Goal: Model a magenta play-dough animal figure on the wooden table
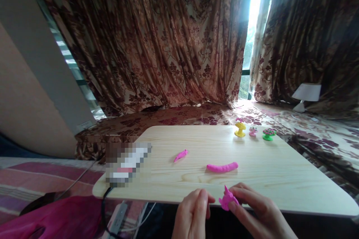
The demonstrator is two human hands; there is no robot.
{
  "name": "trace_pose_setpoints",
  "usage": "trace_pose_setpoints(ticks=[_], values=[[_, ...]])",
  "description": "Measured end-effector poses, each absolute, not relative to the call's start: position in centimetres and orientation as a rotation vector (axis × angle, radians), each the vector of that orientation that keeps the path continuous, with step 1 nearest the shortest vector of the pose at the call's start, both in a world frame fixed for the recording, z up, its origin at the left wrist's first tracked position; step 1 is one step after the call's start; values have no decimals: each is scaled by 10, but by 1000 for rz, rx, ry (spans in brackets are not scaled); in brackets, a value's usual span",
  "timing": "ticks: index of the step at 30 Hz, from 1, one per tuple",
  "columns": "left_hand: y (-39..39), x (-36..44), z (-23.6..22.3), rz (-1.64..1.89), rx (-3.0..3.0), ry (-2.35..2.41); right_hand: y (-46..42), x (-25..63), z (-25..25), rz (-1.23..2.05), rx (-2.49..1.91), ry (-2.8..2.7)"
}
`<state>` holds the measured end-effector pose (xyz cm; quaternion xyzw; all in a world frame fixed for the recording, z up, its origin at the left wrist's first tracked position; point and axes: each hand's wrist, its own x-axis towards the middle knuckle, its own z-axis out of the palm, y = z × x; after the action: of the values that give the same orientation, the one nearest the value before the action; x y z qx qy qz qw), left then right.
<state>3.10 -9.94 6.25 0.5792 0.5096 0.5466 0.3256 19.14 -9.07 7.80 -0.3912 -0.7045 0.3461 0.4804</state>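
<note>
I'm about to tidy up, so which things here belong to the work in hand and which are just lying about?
Work in hand, judging by colour:
spiky pink piece, pinched in the right hand
pink roll
small pink piece

Probably just lying about:
yellow figure
pale-pink figure
green figure
white lamp

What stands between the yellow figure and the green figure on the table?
In the head view, the small pink figure stands between the yellow figure and the green figure.

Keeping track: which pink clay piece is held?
The spiky pink clay lump in the right hand; the curved pink clay roll and tapered pink clay piece lie untouched.
</note>
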Motion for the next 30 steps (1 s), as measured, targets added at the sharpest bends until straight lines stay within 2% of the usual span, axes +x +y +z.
trace_pose_setpoints(ticks=[10, 18, 21, 27, 30], values=[[-94, 39, 63, 1402, 1042, 953, -91, 193, 70, 947, -978, -1580], [-94, 37, 65, 1409, 964, 942, -88, 181, 72, 861, -859, -1680], [-95, 36, 64, 1405, 1075, 1000, -88, 180, 74, 865, -863, -1659], [-96, 35, 62, 1832, 1688, 1170, -87, 186, 74, 903, -894, -1617], [-92, 30, 60, 1860, 2053, 1183, -87, 186, 74, 966, -881, -1605]])
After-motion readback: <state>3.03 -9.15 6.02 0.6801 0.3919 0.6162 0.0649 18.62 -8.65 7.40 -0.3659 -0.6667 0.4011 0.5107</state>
